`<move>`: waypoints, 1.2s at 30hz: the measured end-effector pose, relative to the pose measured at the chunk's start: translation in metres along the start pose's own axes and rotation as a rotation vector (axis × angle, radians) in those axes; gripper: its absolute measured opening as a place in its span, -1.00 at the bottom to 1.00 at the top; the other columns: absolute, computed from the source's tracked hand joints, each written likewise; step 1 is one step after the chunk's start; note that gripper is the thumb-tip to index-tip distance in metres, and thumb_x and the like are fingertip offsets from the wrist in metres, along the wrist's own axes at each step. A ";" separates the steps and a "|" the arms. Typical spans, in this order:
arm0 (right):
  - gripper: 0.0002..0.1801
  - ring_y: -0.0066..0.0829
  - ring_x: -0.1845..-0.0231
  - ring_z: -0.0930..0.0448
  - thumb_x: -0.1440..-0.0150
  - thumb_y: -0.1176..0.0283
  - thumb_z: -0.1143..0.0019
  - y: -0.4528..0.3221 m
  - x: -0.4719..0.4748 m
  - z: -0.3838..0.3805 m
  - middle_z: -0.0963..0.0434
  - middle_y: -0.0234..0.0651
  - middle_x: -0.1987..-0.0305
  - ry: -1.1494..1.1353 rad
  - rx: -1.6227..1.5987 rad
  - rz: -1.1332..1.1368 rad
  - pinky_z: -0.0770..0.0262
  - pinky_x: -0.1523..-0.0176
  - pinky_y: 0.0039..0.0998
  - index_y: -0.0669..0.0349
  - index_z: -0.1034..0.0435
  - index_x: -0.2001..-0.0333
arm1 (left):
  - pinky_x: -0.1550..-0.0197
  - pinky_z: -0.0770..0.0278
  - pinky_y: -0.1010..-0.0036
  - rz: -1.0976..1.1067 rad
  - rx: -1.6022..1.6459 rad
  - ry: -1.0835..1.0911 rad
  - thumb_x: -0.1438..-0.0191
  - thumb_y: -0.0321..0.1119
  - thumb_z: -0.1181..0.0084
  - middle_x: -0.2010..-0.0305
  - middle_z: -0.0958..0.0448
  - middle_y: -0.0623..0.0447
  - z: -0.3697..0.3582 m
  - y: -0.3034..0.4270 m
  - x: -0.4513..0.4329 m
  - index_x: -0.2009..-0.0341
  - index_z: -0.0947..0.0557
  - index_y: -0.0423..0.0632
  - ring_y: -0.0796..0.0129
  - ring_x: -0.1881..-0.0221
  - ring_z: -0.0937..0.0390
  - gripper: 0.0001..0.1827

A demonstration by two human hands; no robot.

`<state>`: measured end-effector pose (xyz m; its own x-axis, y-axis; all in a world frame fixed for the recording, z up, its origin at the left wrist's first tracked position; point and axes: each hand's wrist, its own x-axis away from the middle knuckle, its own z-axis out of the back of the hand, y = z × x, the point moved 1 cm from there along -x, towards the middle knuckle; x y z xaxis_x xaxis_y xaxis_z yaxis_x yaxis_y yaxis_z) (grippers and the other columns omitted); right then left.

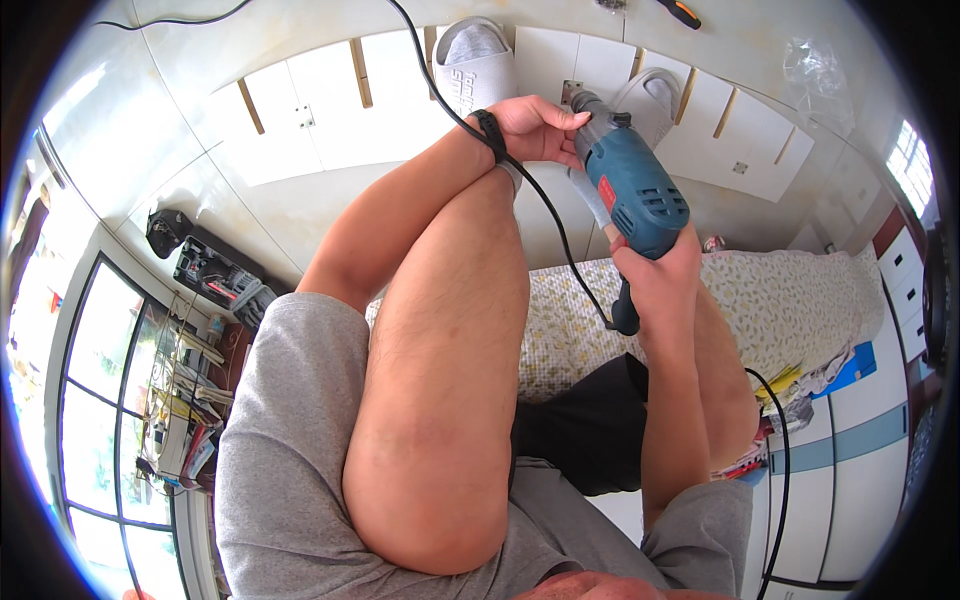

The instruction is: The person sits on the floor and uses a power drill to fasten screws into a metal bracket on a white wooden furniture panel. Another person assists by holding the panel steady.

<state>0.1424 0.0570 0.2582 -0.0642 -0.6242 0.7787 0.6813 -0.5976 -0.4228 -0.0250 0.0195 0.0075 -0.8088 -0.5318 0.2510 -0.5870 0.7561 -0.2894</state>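
My right hand (664, 274) is wrapped around the rear handle of a blue corded power drill (634, 180). The drill's dark front end points away from me, over a long white panel (409, 75) on the floor. With a black band on its wrist, my left hand (540, 127) holds the front of the drill, thumb along the collar and fingers at its side. Close to the drill's tip is a small metal plate (571, 90) on the panel. Whether a bit touches the plate is hidden. The black power cord (559, 217) runs from the handle across my left wrist.
My feet, in grey slide sandals (476, 67), are on the panel. An orange-and-black tool handle (681, 13) and a clear plastic bag (817, 79) lie beyond it. An open tool case (221, 274) is at left. A patterned cloth cover (795, 300) spreads at right.
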 end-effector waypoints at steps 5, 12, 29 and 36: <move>-0.45 -0.40 0.23 -0.64 0.13 0.61 -0.24 -0.003 0.001 -0.002 -0.64 -0.19 0.20 -0.002 0.027 0.001 -0.57 0.04 -0.35 0.37 -0.39 -0.04 | -0.40 -0.41 0.14 -0.001 0.007 -0.009 -0.36 -0.15 -0.23 -0.21 -0.62 -0.04 0.003 0.001 0.001 -0.20 -0.61 -0.18 0.16 -0.26 -0.53 -0.55; -0.45 -0.42 0.26 -0.64 0.13 0.62 -0.24 0.002 -0.003 -0.001 -0.63 -0.21 0.23 -0.006 -0.002 0.006 -0.57 0.06 -0.37 0.36 -0.40 -0.04 | -0.42 -0.38 0.09 -0.011 0.027 0.026 -0.33 -0.19 -0.27 -0.22 -0.63 -0.09 0.001 0.000 -0.001 -0.20 -0.60 -0.21 0.11 -0.27 -0.53 -0.54; -0.45 -0.42 0.29 -0.65 0.13 0.64 -0.23 0.005 -0.007 -0.003 -0.64 -0.21 0.24 0.001 -0.053 0.017 -0.58 0.09 -0.37 0.36 -0.40 -0.04 | -0.44 -0.36 0.02 -0.027 0.062 0.064 -0.35 -0.23 -0.25 -0.21 -0.64 -0.15 0.007 0.000 -0.003 -0.20 -0.59 -0.26 0.06 -0.24 -0.56 -0.55; -0.42 -0.39 0.25 -0.64 0.11 0.65 -0.24 0.004 -0.009 0.002 -0.64 -0.21 0.22 -0.048 0.011 0.006 -0.58 0.05 -0.35 0.34 -0.40 -0.08 | -0.43 -0.36 0.03 -0.041 0.034 0.032 -0.34 -0.23 -0.25 -0.20 -0.64 -0.14 0.006 0.000 -0.002 -0.20 -0.58 -0.26 0.08 -0.24 -0.56 -0.54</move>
<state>0.1472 0.0614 0.2509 -0.0253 -0.6028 0.7975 0.6896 -0.5881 -0.4227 -0.0239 0.0184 0.0014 -0.7831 -0.5488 0.2926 -0.6205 0.7206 -0.3093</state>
